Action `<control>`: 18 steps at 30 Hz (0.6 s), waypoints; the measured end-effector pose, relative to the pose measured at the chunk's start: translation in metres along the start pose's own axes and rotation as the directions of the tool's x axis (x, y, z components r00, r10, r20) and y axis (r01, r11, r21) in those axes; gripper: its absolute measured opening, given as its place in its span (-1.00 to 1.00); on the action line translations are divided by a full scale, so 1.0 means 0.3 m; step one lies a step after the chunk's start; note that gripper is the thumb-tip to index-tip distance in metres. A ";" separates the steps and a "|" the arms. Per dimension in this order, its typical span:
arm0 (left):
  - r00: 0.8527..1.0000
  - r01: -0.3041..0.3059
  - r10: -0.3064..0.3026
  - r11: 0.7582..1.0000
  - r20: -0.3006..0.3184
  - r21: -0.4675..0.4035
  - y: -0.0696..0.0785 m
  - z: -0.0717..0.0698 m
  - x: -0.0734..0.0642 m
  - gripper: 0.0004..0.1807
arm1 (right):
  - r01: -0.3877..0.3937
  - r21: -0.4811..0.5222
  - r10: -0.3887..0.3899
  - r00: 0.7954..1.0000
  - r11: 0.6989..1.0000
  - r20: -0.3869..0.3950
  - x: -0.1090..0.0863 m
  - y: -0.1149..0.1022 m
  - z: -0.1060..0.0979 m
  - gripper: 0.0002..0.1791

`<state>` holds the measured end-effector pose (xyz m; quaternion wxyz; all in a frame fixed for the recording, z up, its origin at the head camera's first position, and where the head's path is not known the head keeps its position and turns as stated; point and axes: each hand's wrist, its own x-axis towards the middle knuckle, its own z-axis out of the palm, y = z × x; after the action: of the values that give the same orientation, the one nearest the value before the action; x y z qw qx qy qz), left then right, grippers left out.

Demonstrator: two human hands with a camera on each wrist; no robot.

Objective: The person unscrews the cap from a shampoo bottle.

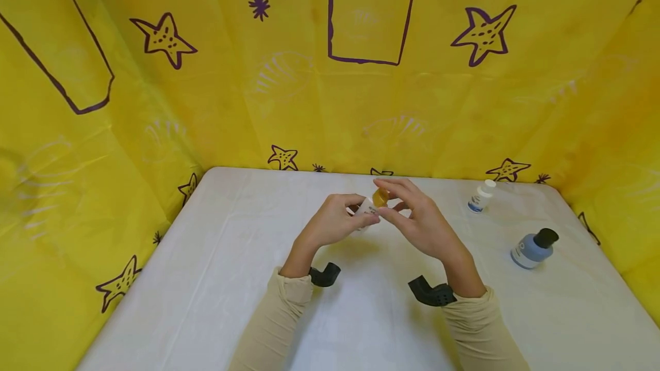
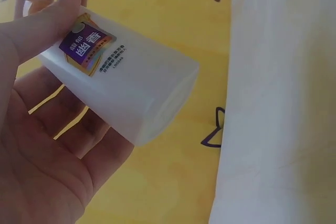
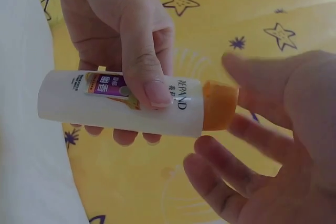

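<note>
My left hand [image 1: 337, 219] grips a white shampoo bottle [image 1: 367, 207] by its body, thumb on the labelled face and fingers behind. The bottle [image 3: 121, 100] is held tilted above the table, with a purple label patch and the letters REPAND near its orange cap [image 3: 219, 106]. That cap [image 1: 380, 197] is on the bottle's end and looks closed. Around the cap, my right hand [image 3: 278, 129] has its fingers and thumb spread apart; whether a fingertip touches it I cannot tell. In the left wrist view, the bottle's base [image 2: 168, 111] points away from my palm.
On the right of the white table [image 1: 216, 302] stand a small white bottle [image 1: 482, 196] with a blue lower band and a blue-grey bottle [image 1: 533, 249] with a black cap. Yellow cloth walls [image 1: 309, 102] with starfish drawings enclose the table's back and sides.
</note>
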<state>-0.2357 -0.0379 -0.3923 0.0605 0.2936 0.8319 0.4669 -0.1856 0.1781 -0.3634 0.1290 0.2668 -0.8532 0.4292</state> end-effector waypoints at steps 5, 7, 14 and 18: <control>1.000 0.008 -0.008 0.999 0.006 -0.042 -0.001 0.004 0.000 -0.84 | -0.130 -0.016 0.129 0.991 0.991 -0.036 0.002 -0.004 0.007 -0.33; 1.000 0.012 -0.011 0.999 0.015 -0.051 0.000 0.007 0.001 -0.85 | -0.177 -0.022 0.176 0.983 0.984 -0.058 0.004 -0.004 0.012 -0.39; 1.000 0.018 -0.017 0.999 0.026 -0.043 0.004 0.013 0.002 -0.86 | -0.153 -0.045 0.149 0.985 0.987 -0.083 0.005 0.001 0.022 -0.56; 0.999 0.032 -0.031 0.999 0.028 -0.027 0.004 0.011 0.000 -0.84 | -0.107 -0.051 0.104 0.993 0.993 -0.057 0.004 0.005 0.021 -0.55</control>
<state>-0.2340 -0.0351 -0.3932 0.0834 0.2860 0.8290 0.4732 -0.1874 0.1734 -0.3675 0.1363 0.2059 -0.8736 0.4193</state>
